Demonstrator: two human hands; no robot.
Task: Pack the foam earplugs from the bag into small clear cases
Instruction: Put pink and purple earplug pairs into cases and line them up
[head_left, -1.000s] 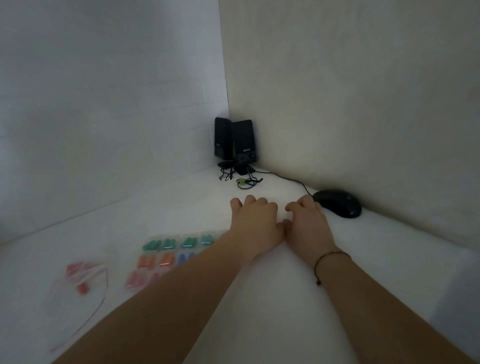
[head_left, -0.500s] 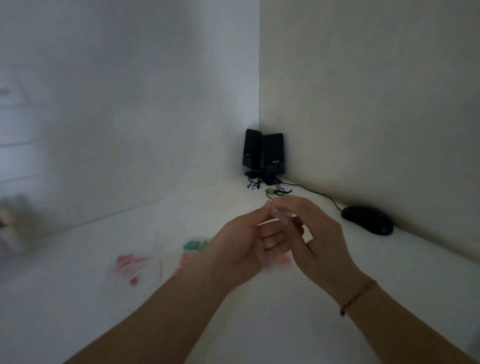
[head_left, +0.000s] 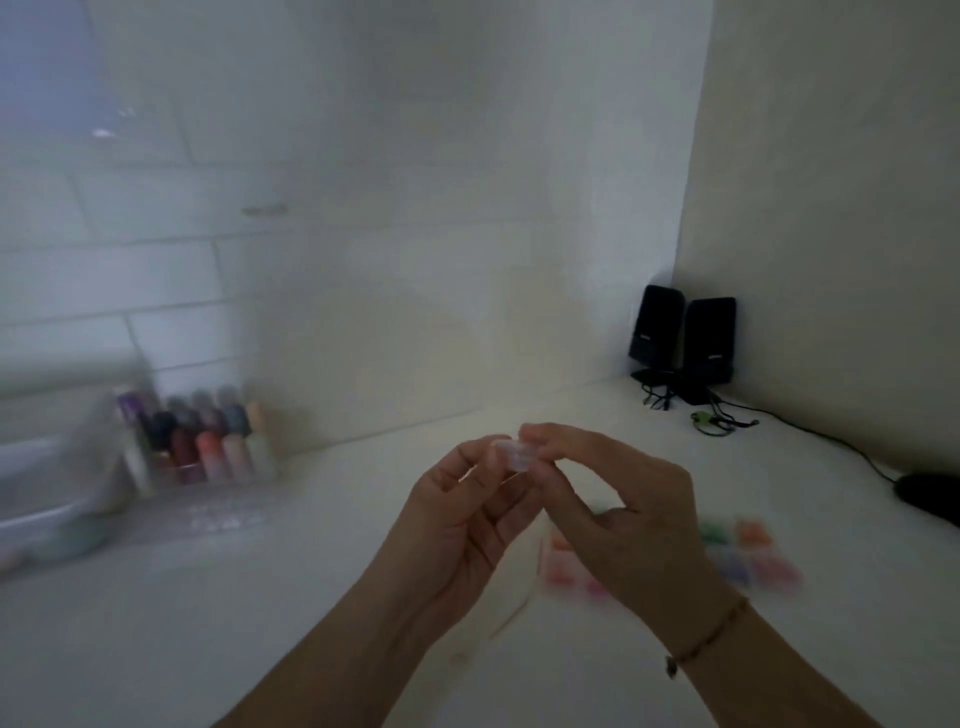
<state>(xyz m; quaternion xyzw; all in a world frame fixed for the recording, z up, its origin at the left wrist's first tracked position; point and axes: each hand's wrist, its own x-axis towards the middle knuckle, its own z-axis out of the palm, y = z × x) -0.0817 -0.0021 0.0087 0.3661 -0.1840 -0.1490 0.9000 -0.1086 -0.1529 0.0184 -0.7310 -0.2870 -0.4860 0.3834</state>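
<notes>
Both hands have lifted off the tabletop (head_left: 260, 623); at frame center, left hand (head_left: 457, 525) and right hand (head_left: 613, 499) fingers now pinch a small clear case (head_left: 511, 455), ready for opening.

No legible text being shown anywhere, small pale marks being carried on the fronts of the two black speakers (head_left: 683, 343) at the worktop's far right corner, too blurred to be read, no numbers, brands or signs being made out elsewhere.

Left hand (head_left: 457, 525) and right hand (head_left: 618, 514) pinching small clear case (head_left: 511, 455), 2 black speakers (head_left: 680, 343) behind
</notes>
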